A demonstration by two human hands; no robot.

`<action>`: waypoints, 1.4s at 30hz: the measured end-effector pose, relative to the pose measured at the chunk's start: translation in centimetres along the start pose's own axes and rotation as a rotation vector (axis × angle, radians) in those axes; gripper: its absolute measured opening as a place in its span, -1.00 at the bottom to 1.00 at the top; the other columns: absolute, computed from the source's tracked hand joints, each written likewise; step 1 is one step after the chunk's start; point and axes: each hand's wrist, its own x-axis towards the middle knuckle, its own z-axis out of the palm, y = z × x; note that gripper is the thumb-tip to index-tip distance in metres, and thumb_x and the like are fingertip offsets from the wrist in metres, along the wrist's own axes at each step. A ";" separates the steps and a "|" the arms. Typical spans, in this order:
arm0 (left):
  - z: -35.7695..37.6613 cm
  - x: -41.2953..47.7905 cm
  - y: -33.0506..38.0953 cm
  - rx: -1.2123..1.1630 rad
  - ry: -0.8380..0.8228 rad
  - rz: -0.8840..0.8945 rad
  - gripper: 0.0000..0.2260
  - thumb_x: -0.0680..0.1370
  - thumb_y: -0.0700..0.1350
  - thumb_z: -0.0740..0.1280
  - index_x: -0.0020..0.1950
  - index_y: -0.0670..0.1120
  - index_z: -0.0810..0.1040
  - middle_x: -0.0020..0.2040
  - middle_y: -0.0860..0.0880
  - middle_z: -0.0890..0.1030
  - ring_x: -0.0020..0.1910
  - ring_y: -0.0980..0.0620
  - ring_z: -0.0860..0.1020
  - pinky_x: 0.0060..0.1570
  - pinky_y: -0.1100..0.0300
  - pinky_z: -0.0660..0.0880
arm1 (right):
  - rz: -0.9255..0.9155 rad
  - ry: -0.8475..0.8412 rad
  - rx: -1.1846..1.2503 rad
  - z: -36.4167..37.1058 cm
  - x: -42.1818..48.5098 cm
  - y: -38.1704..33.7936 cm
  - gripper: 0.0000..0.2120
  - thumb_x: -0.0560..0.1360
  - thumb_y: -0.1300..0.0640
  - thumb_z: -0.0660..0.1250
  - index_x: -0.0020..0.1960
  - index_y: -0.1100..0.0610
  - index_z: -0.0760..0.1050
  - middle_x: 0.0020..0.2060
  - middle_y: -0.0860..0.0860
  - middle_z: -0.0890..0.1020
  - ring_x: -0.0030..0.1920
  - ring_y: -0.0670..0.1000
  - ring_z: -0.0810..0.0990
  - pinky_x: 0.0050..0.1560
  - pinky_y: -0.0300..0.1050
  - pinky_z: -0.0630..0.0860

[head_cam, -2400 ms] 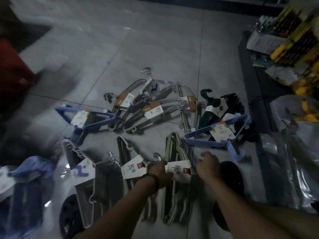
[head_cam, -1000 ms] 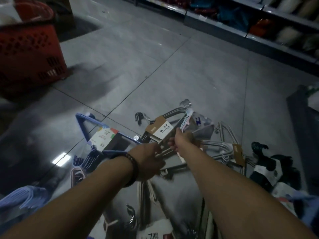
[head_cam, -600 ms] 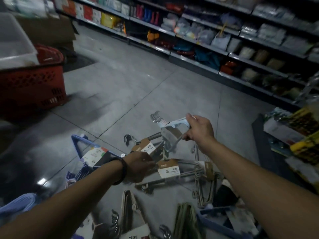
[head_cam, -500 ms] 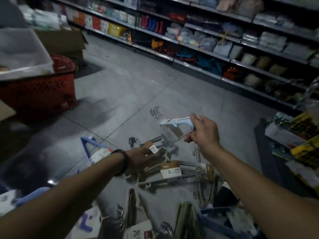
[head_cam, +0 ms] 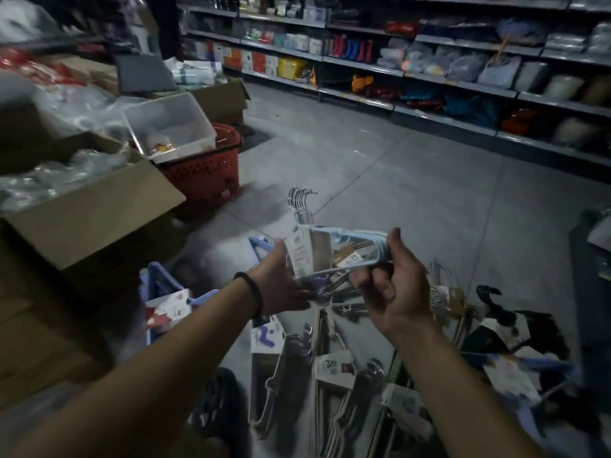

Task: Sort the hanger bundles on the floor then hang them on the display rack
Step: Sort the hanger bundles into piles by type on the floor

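Pale blue plastic hangers with chrome wire hooks, banded into one bundle (head_cam: 350, 238), are up in the air between my two hands, above the grey tiled floor (head_cam: 413, 200), where the other bundles lie. My right hand (head_cam: 393, 289) has its grip pinched on the bundle's right-hand end, thumb on top and the lower fingers curled in. My left hand (head_cam: 281, 285) is spread under the other end, its thumb standing against the edge of the white paper label sleeve (head_cam: 302, 252). I judge the bundle lies flat and label-up like this so I can check its type before picking a hook for it; the chrome hooks (head_cam: 299, 201) point away from me, ready to go over a rail.

On the floor below I can see a lavender plastic hanger bundle (head_cam: 165, 285) to the left, black hangers (head_cam: 492, 297) to the right, and dark ones in white card sleeves (head_cam: 334, 368) nearest me. Sorting looks partly done and hanging not yet begun; I cannot make out the display rack itself.

As for writing, print shows on the held label, but I cannot read it. One floor sleeve carries a purple mark, another a small red square beside dark strokes; neither is legible.

Off to the left a red plastic basket (head_cam: 205, 173) carries a white tub (head_cam: 172, 127), beside an open cardboard box (head_cam: 92, 206).
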 end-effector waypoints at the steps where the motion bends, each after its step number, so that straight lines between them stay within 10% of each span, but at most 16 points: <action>1: 0.1 -0.6 -0.4 -0.086 0.010 0.011 -0.21 0.62 0.43 0.02 0.33 -0.26 0.52 0.12 -0.35 0.68 0.16 -0.31 0.62 0.15 -0.15 0.55 | 0.038 0.001 0.069 0.1 -0.9 0.8 -0.37 0.57 -0.16 0.29 0.25 0.44 0.51 -0.69 -0.05 0.23 -0.67 -0.08 0.35 -0.51 -0.19 0.48; 6: -0.9 -1.4 -2.2 -0.377 0.069 0.102 -0.53 0.69 0.13 0.22 0.29 -0.27 0.54 -0.14 -0.28 0.71 -0.07 -0.13 0.71 0.01 -0.15 0.62 | 0.121 -0.038 0.356 0.7 -4.1 3.0 -0.46 0.68 -0.18 0.13 -0.05 0.22 0.68 -0.72 -0.07 0.17 -0.63 -0.09 0.34 -0.46 -0.21 0.40; 10: -1.2 -1.5 -1.4 -0.495 0.056 0.195 -0.71 0.68 -0.15 0.28 0.32 -0.31 0.52 -0.09 -0.29 0.72 -0.12 -0.23 0.70 -0.21 -0.13 0.71 | 0.222 -0.097 0.434 -0.8 -5.4 4.9 -0.39 0.71 -0.19 0.09 0.22 0.32 0.64 -0.69 -0.06 0.14 -0.59 -0.07 0.25 -0.42 -0.17 0.35; 15: -3.5 -1.2 0.2 -0.376 0.022 0.307 -0.73 0.65 -0.19 0.34 0.33 -0.25 0.54 0.16 -0.24 0.70 0.11 -0.26 0.69 -0.16 -0.17 0.71 | 0.351 0.021 0.083 -3.0 -5.7 5.6 -0.56 0.63 -0.16 0.18 -0.17 0.17 0.52 -0.62 -0.01 0.19 -0.53 0.02 0.26 -0.41 -0.11 0.31; 21: -5.2 -1.5 0.8 -0.218 0.041 0.554 -0.59 0.58 -0.35 0.40 0.39 -0.18 0.40 0.19 -0.28 0.68 0.07 -0.28 0.72 -0.19 -0.17 0.70 | 0.496 0.162 -0.519 -5.0 -3.5 7.2 -0.62 0.70 -0.20 0.13 0.28 0.06 0.46 -0.12 0.24 0.71 -0.21 0.20 0.68 -0.19 0.04 0.58; 25: -5.8 -2.2 0.6 -0.077 0.092 0.702 -0.64 0.52 -0.44 0.43 0.17 -0.11 0.42 0.17 -0.36 0.65 0.03 -0.29 0.72 -0.11 -0.32 0.68 | 0.421 0.204 -0.729 -2.5 -0.9 5.9 -0.57 0.69 -0.26 0.09 0.26 0.01 0.53 0.10 0.17 0.63 0.15 0.20 0.61 0.02 0.04 0.55; 31: -6.2 -3.9 0.0 0.226 0.025 0.938 -0.57 0.36 -0.35 0.55 0.17 -0.23 0.50 0.06 -0.14 0.74 0.11 -0.24 0.70 -0.03 -0.13 0.70 | 0.493 0.145 -0.253 2.8 3.9 -0.4 -0.18 0.52 -0.50 0.17 0.17 0.28 0.55 -0.12 0.28 0.72 -0.21 0.21 0.72 -0.10 0.01 0.56; 37: -7.2 -4.6 -0.2 0.512 0.072 1.057 -0.50 0.39 -0.42 0.55 0.20 0.01 0.58 0.04 0.24 0.73 0.04 0.20 0.70 -0.01 0.29 0.65 | 0.496 0.087 -0.324 2.6 5.6 0.2 -0.63 0.51 -0.01 0.47 0.11 0.27 0.55 -0.04 0.31 0.70 -0.11 0.28 0.73 -0.03 0.13 0.71; 42: -9.0 -4.8 -0.6 0.336 -0.069 0.799 -0.56 0.65 -0.15 0.33 0.52 -0.07 0.34 0.37 -0.17 0.53 0.19 -0.01 0.62 0.10 0.17 0.64 | 0.403 0.034 -0.308 1.7 5.5 3.6 -0.61 0.38 0.19 0.50 0.19 0.26 0.62 0.18 0.36 0.65 0.09 0.31 0.70 -0.02 0.12 0.72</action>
